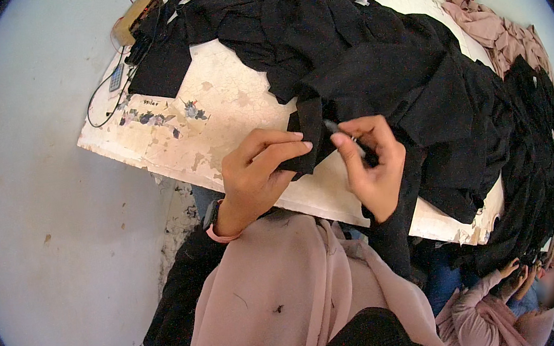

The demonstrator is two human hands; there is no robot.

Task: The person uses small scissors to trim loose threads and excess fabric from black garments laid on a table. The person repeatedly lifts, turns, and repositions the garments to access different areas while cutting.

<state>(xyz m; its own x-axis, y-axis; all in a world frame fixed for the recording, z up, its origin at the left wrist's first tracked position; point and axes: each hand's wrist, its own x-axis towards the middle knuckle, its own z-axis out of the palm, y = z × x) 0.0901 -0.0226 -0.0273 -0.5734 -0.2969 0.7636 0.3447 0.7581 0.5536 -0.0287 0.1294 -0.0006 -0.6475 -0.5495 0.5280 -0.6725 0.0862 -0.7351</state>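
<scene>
Left hand (255, 165) pinches black cloth flap (310, 118), presumably steadying it by cream tabletop (229, 86) front edge; right hand (378, 161) pinches slim dark tool (332, 127).

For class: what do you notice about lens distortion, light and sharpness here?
Head view: dark rounded borders, and the front edge of the table bows; the black cloth hides much fold detail; the small dark tool in the right hand is too indistinct to identify.

Two grips (259, 167) (379, 167), one dark tool (331, 126), one wristwatch (211, 215), one pale table (230, 89), one black cloth heap (314, 22)
</scene>
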